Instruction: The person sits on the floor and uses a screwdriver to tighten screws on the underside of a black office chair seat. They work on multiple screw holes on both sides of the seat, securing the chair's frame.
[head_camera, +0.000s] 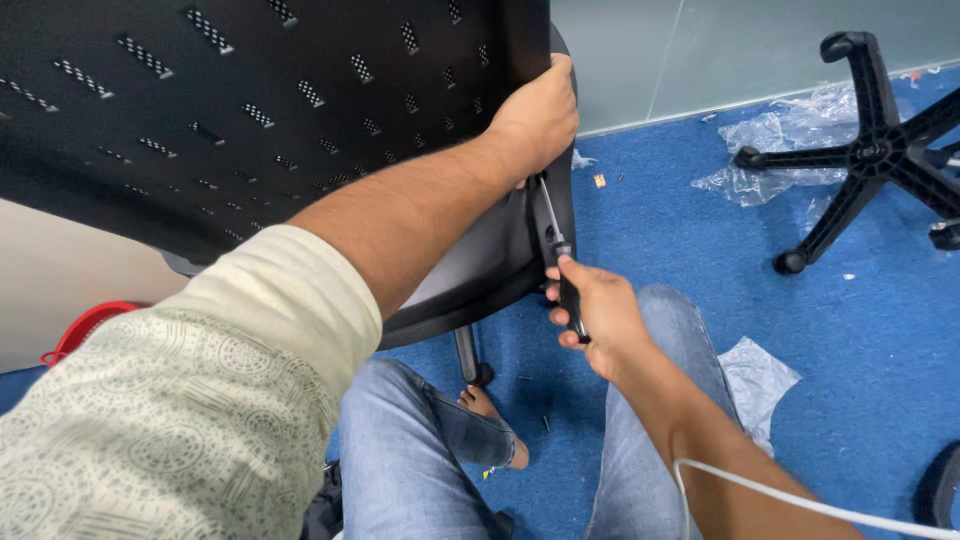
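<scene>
Left hand (535, 115) clamped on edge of black perforated plastic chair backrest (250, 100), 12 o'clock. Right hand (590, 315) fisted around black-handled screwdriver (556, 245), centre frame, shaft angled up under left hand. Black five-star chair base (870, 150) lies on blue carpet (850, 330), 2 o'clock.

Around us, blue carpet (880, 340) covers the floor, littered with small scraps. Pale grey-green wall (700, 50) behind. A black five-star chair base (880, 150) lies near it, beside crumpled clear plastic wrap (780, 150). A red basket (85, 325) sits at far left. Even, soft light.
</scene>
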